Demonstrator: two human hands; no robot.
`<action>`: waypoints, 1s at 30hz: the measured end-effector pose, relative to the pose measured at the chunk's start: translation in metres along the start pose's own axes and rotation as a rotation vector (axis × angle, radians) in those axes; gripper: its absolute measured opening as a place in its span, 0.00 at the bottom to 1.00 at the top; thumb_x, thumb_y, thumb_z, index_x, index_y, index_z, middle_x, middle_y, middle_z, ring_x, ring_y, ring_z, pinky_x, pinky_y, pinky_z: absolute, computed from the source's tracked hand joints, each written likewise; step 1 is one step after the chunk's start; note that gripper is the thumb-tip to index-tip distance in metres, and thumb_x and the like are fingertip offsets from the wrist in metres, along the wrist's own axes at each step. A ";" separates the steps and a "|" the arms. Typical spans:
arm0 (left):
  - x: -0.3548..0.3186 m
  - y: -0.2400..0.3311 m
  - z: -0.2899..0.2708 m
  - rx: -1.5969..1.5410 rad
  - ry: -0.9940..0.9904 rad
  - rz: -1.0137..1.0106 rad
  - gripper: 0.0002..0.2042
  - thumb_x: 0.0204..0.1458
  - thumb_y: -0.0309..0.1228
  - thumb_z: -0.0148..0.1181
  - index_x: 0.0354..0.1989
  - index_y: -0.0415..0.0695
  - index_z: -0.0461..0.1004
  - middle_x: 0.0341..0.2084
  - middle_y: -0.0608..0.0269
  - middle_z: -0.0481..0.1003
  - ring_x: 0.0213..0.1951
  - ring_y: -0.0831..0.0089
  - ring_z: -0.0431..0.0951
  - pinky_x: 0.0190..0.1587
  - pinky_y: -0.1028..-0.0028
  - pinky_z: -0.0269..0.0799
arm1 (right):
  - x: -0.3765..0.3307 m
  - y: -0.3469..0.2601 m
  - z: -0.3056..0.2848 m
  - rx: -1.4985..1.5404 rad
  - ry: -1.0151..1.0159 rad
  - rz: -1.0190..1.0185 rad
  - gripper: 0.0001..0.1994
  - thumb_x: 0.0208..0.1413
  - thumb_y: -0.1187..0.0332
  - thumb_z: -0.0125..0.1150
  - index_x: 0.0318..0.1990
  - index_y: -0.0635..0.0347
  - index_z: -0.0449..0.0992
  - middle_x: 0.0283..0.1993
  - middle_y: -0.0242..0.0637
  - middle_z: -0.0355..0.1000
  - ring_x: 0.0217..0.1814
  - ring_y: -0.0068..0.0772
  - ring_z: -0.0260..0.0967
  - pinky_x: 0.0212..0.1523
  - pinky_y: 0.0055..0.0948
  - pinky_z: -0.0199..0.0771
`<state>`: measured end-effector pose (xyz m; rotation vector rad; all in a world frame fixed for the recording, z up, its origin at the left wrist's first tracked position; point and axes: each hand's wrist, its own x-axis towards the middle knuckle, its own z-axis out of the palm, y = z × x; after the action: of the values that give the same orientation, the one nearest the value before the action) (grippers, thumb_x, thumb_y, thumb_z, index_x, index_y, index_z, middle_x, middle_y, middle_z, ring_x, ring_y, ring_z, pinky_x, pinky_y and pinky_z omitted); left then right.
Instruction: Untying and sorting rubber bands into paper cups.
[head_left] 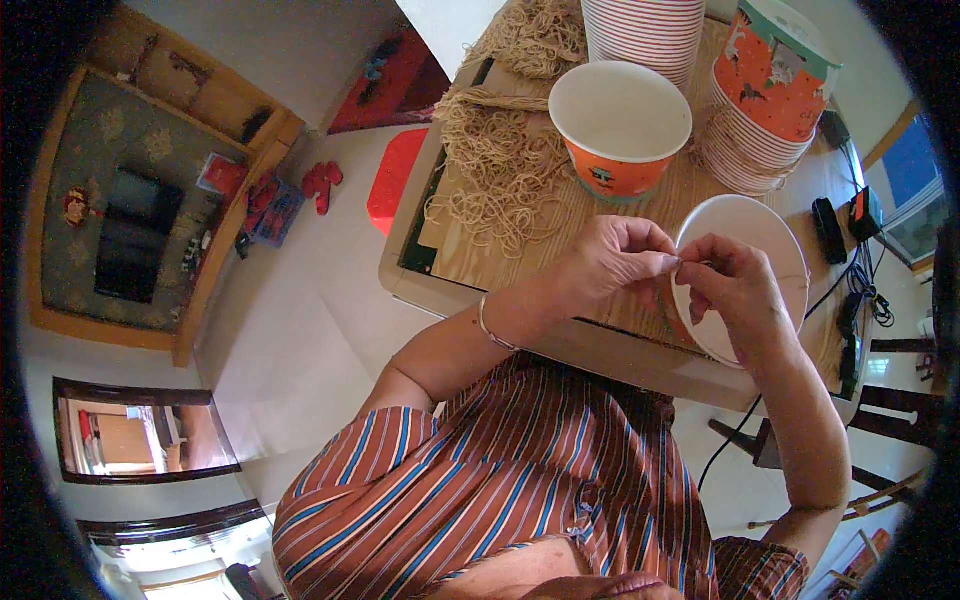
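Observation:
My left hand [625, 258] and my right hand [738, 290] meet fingertip to fingertip over the near-left rim of a tilted white paper tub [765, 225]. Thumb and forefinger are pinched on each hand; whatever lies between them is too small to make out. A thin beige string seems to cross the tub's right side. Just beyond my left hand, an orange paper tub [622, 178] with a white inside stands upright. Tangled beige string [505, 185] is heaped on the table to its left.
A tall stack of paper tubs [640, 35] stands at the back, and another stack [770, 95] with an orange-and-green tub on top at the back right. Black adapters [866, 214] and cables lie along the table's right edge. A red stool [397, 180] is left of the wooden table [480, 268].

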<state>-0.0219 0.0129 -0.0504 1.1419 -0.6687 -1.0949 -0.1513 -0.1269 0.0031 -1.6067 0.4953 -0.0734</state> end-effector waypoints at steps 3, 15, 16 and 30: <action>0.000 -0.001 0.000 -0.108 -0.027 -0.041 0.08 0.53 0.28 0.59 0.37 0.37 0.73 0.28 0.64 0.75 0.26 0.79 0.74 0.28 0.77 0.74 | 0.000 0.000 0.001 0.043 0.002 0.032 0.04 0.51 0.75 0.59 0.32 0.67 0.74 0.23 0.33 0.70 0.21 0.20 0.66 0.21 0.20 0.66; 0.001 -0.011 0.001 -0.434 -0.012 -0.123 0.06 0.54 0.30 0.58 0.35 0.40 0.73 0.24 0.67 0.73 0.21 0.79 0.72 0.25 0.74 0.74 | -0.001 0.006 0.002 -0.080 0.017 -0.124 0.04 0.52 0.77 0.58 0.33 0.64 0.69 0.26 0.33 0.70 0.24 0.21 0.68 0.24 0.20 0.70; 0.000 -0.009 0.002 -0.431 -0.010 -0.122 0.07 0.54 0.30 0.58 0.35 0.40 0.73 0.24 0.67 0.73 0.21 0.79 0.72 0.25 0.74 0.74 | -0.001 0.006 0.003 -0.071 0.024 -0.129 0.05 0.52 0.76 0.58 0.34 0.64 0.69 0.27 0.33 0.70 0.25 0.21 0.69 0.25 0.19 0.70; 0.005 -0.017 -0.004 -0.462 -0.052 -0.068 0.06 0.54 0.28 0.58 0.36 0.38 0.73 0.24 0.65 0.74 0.22 0.79 0.74 0.25 0.75 0.77 | 0.001 0.009 0.005 -0.011 0.020 -0.124 0.04 0.53 0.74 0.60 0.32 0.65 0.72 0.26 0.32 0.71 0.26 0.20 0.68 0.25 0.20 0.70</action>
<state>-0.0225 0.0094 -0.0680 0.7441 -0.3884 -1.2612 -0.1510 -0.1225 -0.0062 -1.6482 0.4117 -0.1806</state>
